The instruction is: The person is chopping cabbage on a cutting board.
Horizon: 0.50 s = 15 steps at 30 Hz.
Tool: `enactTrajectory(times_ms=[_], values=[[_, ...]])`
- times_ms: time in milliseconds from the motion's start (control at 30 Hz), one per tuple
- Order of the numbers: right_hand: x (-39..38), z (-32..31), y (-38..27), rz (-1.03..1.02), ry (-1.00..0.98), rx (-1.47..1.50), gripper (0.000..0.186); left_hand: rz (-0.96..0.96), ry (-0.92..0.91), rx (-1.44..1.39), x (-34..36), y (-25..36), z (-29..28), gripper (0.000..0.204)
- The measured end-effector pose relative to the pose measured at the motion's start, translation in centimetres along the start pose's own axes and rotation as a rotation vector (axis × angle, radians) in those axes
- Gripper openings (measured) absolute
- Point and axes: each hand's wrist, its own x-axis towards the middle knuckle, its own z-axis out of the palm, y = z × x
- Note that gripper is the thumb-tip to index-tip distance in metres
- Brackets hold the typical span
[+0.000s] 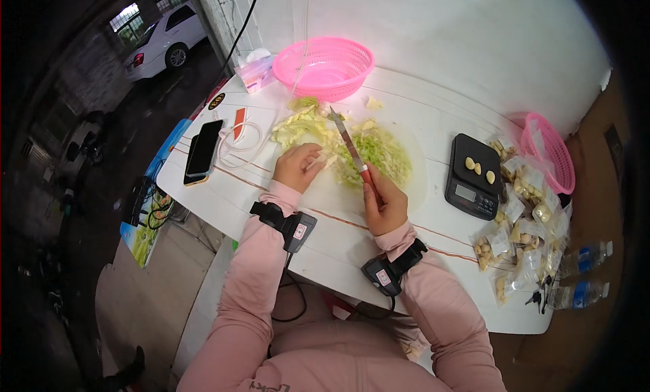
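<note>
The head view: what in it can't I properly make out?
In the head view:
Knife handle: largely covered by the right hand.
Left hand: whether its fingers grip any chopped vegetable is too small to tell.
Scale screen: reading too small.
Right-hand pink basket: partly hidden by plastic bags.
White car: front cut off by the wall edge.

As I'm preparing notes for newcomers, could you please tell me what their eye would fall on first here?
Probably the bright pink plastic basket at the back of the white table. Next come the red-handled knife, held in the right hand, and the shredded cabbage mid-table. Farther right, three garlic cloves stand out on a black kitchen scale.
</note>
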Motion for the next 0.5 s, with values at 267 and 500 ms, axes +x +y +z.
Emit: enactTrajectory(times_ms=[267, 500], values=[[0.0, -0.2, 0.0, 0.006, -0.016, -0.036, 0.036, 0.04, 0.066, 0.067, 0.3, 0.5, -0.1, 0.019], [0.0, -0.2, 0.1, 0.015, -0.025, -0.031, 0.036, 0.208, 0.002, 0.232, 0.5, 0.4, -0.3, 0.018]])
